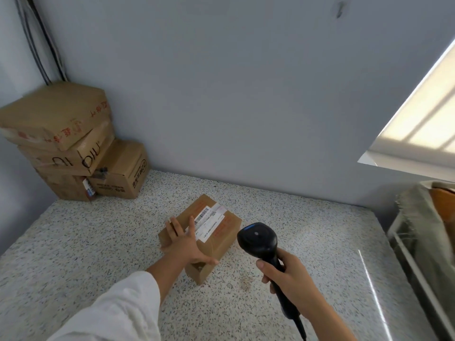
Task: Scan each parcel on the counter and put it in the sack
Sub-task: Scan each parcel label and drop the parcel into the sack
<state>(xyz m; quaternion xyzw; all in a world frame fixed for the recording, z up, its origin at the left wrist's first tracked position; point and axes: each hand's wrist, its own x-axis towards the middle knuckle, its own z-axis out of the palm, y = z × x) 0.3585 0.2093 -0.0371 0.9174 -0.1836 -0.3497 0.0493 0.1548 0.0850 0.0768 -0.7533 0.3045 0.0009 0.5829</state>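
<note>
Scan step in hand, by judgement.

Parcel (221,244) flat on speckled surface (98,242), directly under left grip (183,242) and just left of right grip (288,276). Label (208,223) with barcode face-up, just beyond left grip's fingertips, uncovered.

To do it well:
- Pin parcel flat so it cannot slide.
- Hold fingers clear of the bars.
- Tip scanner head down toward label, square to barcode, steady until confirmed.
- Possibly mind glare off the tape across the label.

Left grip: released, grasping nothing. Fingers straight and spread, palm pressed on parcel top, thumb out along the near edge.

Right grip: clenched round handle of black scanner (258,238). Scanner head raised ahead of the grip, just right of parcel, apart from it. Trigger finger not visible.

Sack (413,217) well right of right grip, at edge of surface, mouth apparently open on a frame; contents unclear.

Stacked boxes (69,143) in far corner, well left of and beyond left grip; likely waiting their turn.
</note>
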